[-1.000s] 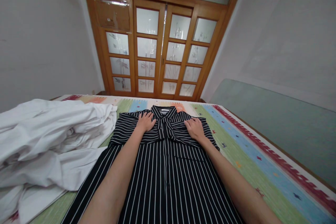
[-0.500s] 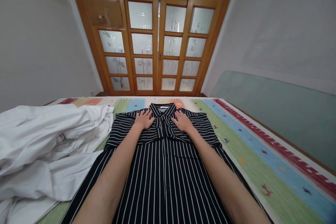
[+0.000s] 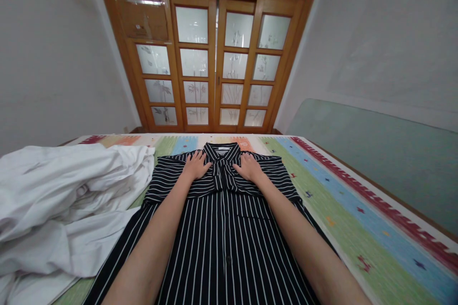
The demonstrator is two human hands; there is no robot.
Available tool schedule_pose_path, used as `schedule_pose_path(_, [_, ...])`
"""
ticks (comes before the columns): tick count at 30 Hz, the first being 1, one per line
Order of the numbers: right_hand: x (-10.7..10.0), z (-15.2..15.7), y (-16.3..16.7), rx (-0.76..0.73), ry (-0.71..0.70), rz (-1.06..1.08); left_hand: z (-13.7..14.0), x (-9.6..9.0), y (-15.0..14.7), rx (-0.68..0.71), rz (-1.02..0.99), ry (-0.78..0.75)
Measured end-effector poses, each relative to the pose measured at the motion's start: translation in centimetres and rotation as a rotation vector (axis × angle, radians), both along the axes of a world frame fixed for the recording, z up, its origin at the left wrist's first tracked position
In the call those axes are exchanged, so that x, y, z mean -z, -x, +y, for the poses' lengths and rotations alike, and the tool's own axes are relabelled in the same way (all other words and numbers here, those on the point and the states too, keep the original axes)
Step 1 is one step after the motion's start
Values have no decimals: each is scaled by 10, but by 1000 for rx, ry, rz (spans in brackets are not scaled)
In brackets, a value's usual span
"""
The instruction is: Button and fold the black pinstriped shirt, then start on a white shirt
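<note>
A black shirt with white stripes lies spread out, its collar at the far end and its buttoned front facing up. Both sleeves are folded inward across the chest, where the stripes run sideways and the cloth bunches in the middle. My left hand rests on the shirt just left of the collar, thumb held apart and fingers slightly bent. On the other side of the collar, my right hand presses on the cloth in a mirrored pose, its thumb also pointing inward.
A crumpled white cloth lies heaped to the left of the shirt. Under both is a patterned bed cover in green, blue and red. A pale green headboard-like panel stands along the right. Wooden glazed doors close the far side.
The fingers of both hands have drawn closer together and bent a little at the shirt's shoulders. The shirt and the white cloth lie as before.
</note>
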State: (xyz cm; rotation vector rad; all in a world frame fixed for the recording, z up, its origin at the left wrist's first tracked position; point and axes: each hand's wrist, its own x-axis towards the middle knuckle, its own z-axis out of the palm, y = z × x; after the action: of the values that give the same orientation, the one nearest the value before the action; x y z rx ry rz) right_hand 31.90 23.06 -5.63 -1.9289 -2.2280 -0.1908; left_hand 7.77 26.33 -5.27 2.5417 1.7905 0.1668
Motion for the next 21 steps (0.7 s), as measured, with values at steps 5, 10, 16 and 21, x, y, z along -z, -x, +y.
schedule_pose_path(5, [-7,3,1,32,24,-13,1,1,1,20,-9,12])
schedule_pose_path(10, [7,12,-8,-42,34,24,2,-1,1,23,5,45])
schedule_pose_path(16, [14,19,-12,-96,119,70,2,-1,2,29,11,46])
schedule_pose_path(21, [11,17,-12,-93,95,74,2,0,1,39,-15,28])
